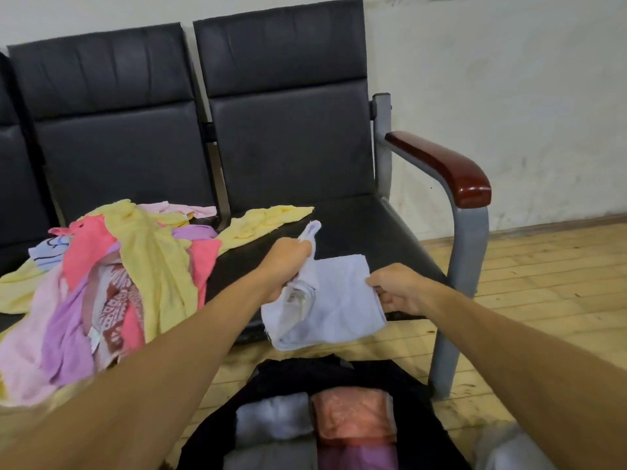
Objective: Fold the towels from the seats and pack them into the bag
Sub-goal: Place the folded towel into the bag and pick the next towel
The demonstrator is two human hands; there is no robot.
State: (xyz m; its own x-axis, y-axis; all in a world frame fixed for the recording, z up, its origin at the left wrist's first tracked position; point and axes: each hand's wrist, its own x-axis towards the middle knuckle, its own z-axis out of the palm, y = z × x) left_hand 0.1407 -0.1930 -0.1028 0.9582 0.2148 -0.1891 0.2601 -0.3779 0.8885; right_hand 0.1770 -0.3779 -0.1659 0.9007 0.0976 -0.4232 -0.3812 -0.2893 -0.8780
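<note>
**Black bag (410, 381) sits below the half-folded pale blue towel (342, 300)**

Inside it lie packed towels (353, 415); it rests on the wooden floor (543, 283). Just above and beyond it, at the front edge of the seat (373, 225), both hands hold the pale blue towel. The left hand (285, 266) has its fingers curled round a bunched, upright end, and the right hand (397, 288) pinches the right edge. The towel's long axis runs left to right. Some loose towels (135, 266) are heaped on the neighbouring seat, with a pale wall (509, 79) behind.

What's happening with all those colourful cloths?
A person is folding a pale blue towel over the front of the black padded seat. The left hand grips its bunched end; the right hand pinches its edge. A heap of unfolded pink, yellow and purple towels waits on the next seat. The open black bag below already holds folded towels.
</note>
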